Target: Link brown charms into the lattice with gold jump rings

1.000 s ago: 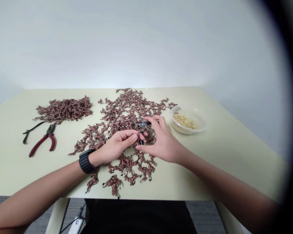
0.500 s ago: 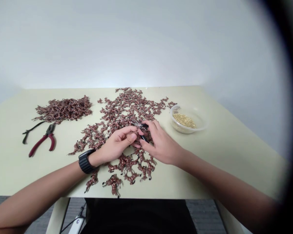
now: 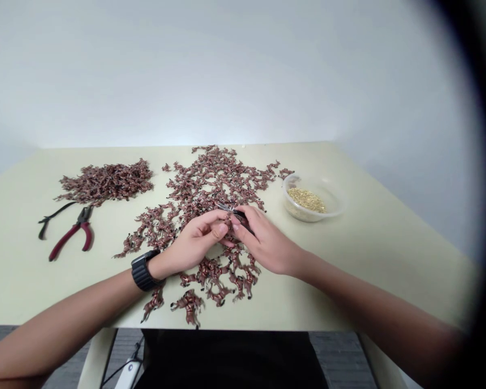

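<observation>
Both the left hand and right hand pinch tight on seemingly one small dark tool, bare table rightward.

Pale table: brown figures spread across the middle, a heap at ten o'clock, pliers at nine, a bowl at two.
</observation>
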